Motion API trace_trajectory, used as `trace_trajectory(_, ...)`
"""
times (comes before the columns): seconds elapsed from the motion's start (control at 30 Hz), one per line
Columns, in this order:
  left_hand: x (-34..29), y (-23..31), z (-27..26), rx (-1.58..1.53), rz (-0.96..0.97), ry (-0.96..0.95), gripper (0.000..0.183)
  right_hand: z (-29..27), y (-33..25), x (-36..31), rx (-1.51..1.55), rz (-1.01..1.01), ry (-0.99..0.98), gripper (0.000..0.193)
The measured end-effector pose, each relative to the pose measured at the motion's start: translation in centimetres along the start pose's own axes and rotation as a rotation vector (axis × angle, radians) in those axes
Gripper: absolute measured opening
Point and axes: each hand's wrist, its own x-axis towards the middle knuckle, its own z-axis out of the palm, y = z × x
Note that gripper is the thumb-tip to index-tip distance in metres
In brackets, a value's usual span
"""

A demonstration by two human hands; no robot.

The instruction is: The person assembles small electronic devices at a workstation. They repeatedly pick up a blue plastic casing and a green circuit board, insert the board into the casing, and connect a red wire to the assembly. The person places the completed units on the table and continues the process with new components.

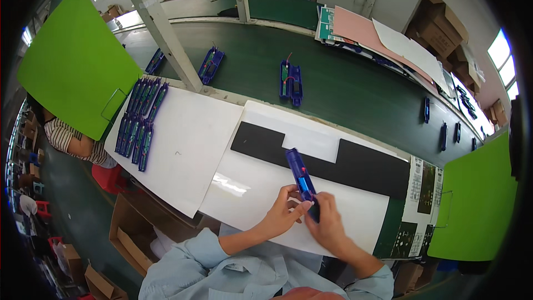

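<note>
A long dark blue plastic housing is held tilted above the white bench. A bright blue part and a bit of red wire show inside its lower half. My left hand pinches its lower left side with thumb and fingers. Around the lower right end my right hand is closed, slightly blurred, and it hides part of the housing. A black sheet with a notch cut in its edge lies on the bench just beyond my hands.
Several blue housings with green circuit boards stand in rows on the left. More housings lie on the green conveyor. Green panels flank the bench. A white post rises behind it. Another person's striped sleeve shows at left.
</note>
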Motion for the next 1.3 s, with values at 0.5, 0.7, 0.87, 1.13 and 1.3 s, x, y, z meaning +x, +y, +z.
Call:
trace_trajectory(0.5, -0.5, 1.3, -10.1, 0.629, 0.237, 0.098, 0.031, -1.1, -4.7, -3.9, 0.201, 0.169, -0.414, 0.036)
trace_trajectory(0.7, 4.2, 2.5, -10.3, 0.988, 0.546, 0.340, 0.032, -1.6, -2.5, 9.3, 0.034, -0.163, -0.027, 0.014)
trace_trajectory(0.87, 8.3, 0.6, -10.3, 1.271, 0.684, 0.408, 0.052, 4.8, 4.8, 20.6, -0.224, -0.176, -0.005, 0.031)
trace_trajectory(1.13, 8.2, -0.6, -11.0, 1.203, 0.671, 0.416, 0.058, 6.3, 8.2, 24.6, -0.099, 0.106, -0.230, 0.031)
trace_trajectory(1.3, 8.5, 0.1, -10.8, 1.201, 0.675, 0.410, 0.056, 6.0, 9.4, 24.1, 0.168, 0.148, -0.137, 0.030)
